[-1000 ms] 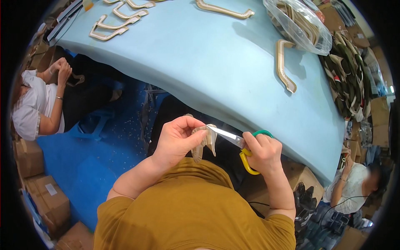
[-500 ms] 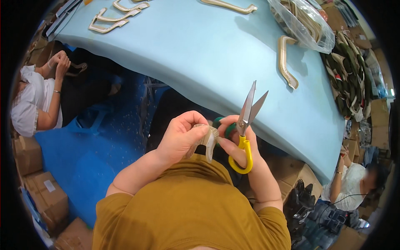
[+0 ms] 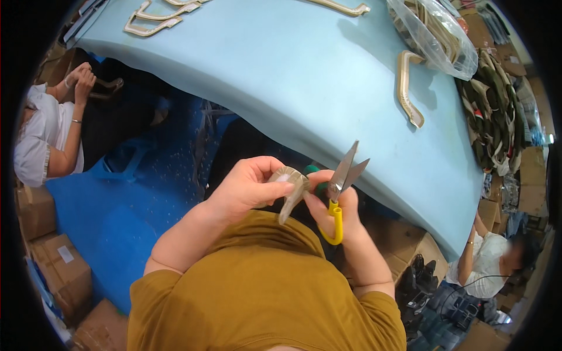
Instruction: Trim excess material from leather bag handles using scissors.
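My left hand (image 3: 246,184) pinches a small curved beige piece (image 3: 290,203) with pleated edges, held above my mustard shirt (image 3: 246,292). My right hand (image 3: 345,219) holds scissors (image 3: 338,184) with yellow and green handles, blades parted and pointing up away from the piece. The right thumb and fingertips are at the piece's right edge; whether they grip it too is hard to tell.
On the pale blue table (image 3: 269,70) lie several beige angled strips (image 3: 410,88) and a plastic bag (image 3: 430,35) of more strips. Co-workers sit left (image 3: 50,134) and right (image 3: 489,263). Boxes (image 3: 61,269) and dark green cloth (image 3: 492,117) surround the table.
The scissors have left the piece and swung upright in my right hand, then dipped slightly. My right hand has moved leftward to the piece, which has turned in my left fingers.
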{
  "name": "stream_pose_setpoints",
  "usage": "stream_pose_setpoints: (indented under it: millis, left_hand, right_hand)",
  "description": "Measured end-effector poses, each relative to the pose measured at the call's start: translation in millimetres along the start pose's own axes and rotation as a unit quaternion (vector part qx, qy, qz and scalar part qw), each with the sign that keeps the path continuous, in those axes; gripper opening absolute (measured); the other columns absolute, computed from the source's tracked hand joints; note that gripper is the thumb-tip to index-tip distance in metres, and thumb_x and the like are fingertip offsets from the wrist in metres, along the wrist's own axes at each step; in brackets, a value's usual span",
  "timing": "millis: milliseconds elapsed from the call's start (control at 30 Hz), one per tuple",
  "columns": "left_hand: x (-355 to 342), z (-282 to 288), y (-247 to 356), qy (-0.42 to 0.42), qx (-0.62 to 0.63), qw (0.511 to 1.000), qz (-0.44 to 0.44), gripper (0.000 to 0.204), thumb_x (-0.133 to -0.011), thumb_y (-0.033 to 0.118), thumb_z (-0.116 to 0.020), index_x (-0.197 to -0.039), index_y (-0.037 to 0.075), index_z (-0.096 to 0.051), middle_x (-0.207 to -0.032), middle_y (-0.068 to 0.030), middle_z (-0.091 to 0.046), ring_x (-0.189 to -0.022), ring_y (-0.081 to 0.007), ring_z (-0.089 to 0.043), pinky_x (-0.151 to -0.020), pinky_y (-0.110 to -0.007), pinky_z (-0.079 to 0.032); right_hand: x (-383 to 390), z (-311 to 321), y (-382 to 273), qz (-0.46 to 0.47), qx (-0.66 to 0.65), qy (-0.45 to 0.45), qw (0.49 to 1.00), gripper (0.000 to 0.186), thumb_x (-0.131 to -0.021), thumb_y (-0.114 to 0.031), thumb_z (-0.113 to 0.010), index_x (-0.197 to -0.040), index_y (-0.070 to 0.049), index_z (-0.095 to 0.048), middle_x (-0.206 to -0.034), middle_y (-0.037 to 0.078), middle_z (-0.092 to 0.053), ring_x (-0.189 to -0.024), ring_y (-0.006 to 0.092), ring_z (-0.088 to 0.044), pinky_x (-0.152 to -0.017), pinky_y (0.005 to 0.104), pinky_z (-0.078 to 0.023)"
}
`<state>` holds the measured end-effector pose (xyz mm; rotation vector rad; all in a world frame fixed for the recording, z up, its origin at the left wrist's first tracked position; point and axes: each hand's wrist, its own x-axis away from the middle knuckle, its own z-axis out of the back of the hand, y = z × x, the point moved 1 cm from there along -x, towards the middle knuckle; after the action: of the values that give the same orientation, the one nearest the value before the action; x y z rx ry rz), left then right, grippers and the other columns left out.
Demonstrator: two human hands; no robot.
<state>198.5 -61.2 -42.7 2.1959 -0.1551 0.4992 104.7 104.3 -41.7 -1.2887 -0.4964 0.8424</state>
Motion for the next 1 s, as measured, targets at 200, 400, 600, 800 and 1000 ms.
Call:
stream_pose_setpoints:
  millis: [200, 400, 600, 800, 1000]
  left_hand:
    - [7, 5, 17, 0.023, -0.069, 0.997, -0.017, 0.013, -0.078, 0.004, -0.066, -0.088, 0.002, -0.059, -0.079, 0.0004, -0.058, -0.067, -0.0023, -0.05, -0.058, -0.017, -0.04]
    - [9, 7, 13, 0.003, -0.064, 0.998, -0.022, 0.017, -0.077, 0.005, -0.067, -0.092, 0.001, -0.061, -0.081, -0.0004, -0.061, -0.07, -0.0037, -0.053, -0.062, -0.018, -0.043]
    - [9, 4, 11, 0.0, -0.063, 0.998, -0.011, 0.015, -0.077, 0.005, -0.067, -0.091, 0.002, -0.06, -0.079, -0.0001, -0.059, -0.068, -0.0032, -0.051, -0.06, -0.018, -0.041]
    - [8, 2, 9, 0.0, -0.083, 0.997, -0.001, 0.014, -0.077, 0.005, -0.066, -0.089, 0.002, -0.058, -0.078, 0.0001, -0.058, -0.067, -0.0029, -0.05, -0.058, -0.017, -0.04]
    - [8, -1, 7, -0.005, -0.069, 0.998, 0.01, 0.015, -0.077, 0.004, -0.066, -0.09, 0.002, -0.059, -0.079, -0.0005, -0.059, -0.068, -0.004, -0.053, -0.059, -0.018, -0.042]
  right_hand:
    - [-19, 58, -12, 0.143, 0.355, -0.078, 0.92, 0.037, -0.06, -0.004, -0.072, -0.094, -0.005, -0.058, -0.071, 0.008, -0.049, -0.061, 0.0242, -0.051, -0.052, 0.0328, -0.041]
    - [-24, 70, -28, 0.186, 0.453, -0.1, 0.866, 0.031, -0.059, -0.005, -0.071, -0.087, -0.01, -0.057, -0.068, 0.005, -0.046, -0.06, 0.0223, -0.051, -0.051, 0.033, -0.041]
    - [-21, 76, -30, 0.195, 0.509, -0.117, 0.83, 0.029, -0.062, -0.012, -0.071, -0.088, -0.013, -0.056, -0.066, 0.004, -0.045, -0.058, 0.0215, -0.051, -0.051, 0.0331, -0.041]
    - [-20, 81, -32, 0.227, 0.51, -0.121, 0.821, 0.033, -0.056, -0.009, -0.072, -0.086, -0.013, -0.058, -0.062, 0.002, -0.042, -0.052, 0.0191, -0.046, -0.047, 0.0317, -0.037]
    - [-19, 82, -33, 0.224, 0.524, -0.134, 0.811, 0.032, -0.058, -0.011, -0.072, -0.086, -0.013, -0.057, -0.061, 0.002, -0.041, -0.051, 0.019, -0.047, -0.046, 0.0322, -0.037]
